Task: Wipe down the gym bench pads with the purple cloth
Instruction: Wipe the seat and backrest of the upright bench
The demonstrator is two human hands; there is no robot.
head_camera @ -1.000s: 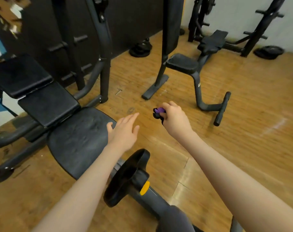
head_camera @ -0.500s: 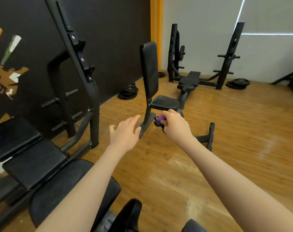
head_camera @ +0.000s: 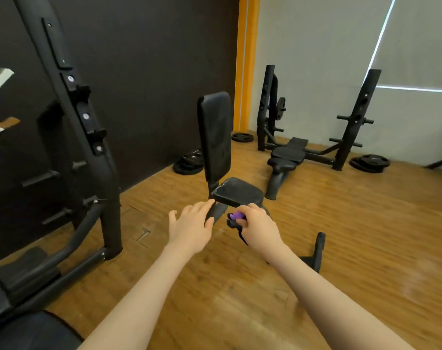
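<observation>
Right hand (head_camera: 259, 227) is curled around the purple cloth (head_camera: 236, 215), wadded small; only a purple tuft plus something dark shows past the knuckles. Can't tell if the dark bit is part of the cloth or a separate item.

Left hand (head_camera: 192, 224) holds nothing: fingers straight and slightly spread, palm down.

Key relation: the upright seat bench is straight ahead and farther away. Its seat pad (head_camera: 237, 192) appears just above and beyond both hands in the head view, with no contact that I can see. The back pad (head_camera: 216, 136) stands nearly vertical, long axis up-down, rising from the far-left edge of the seat. So the cloth hand is the nearer one to the seat pad's near-right side, and the empty hand lines up with the near-left corner and the post under it. My read: the next move is a forward reach with the right hand onto the seat.

Other benches: flat press bench (head_camera: 288, 152) far right, well apart; a dark pad (head_camera: 35, 332) at near left, low in the view.

Versus 0.5 s ago: view has tilted up and closed in, so the seat bench looms larger. The hands hold the same pose and spacing, same grip on the cloth. The near-left bench has mostly dropped out of frame.
</observation>
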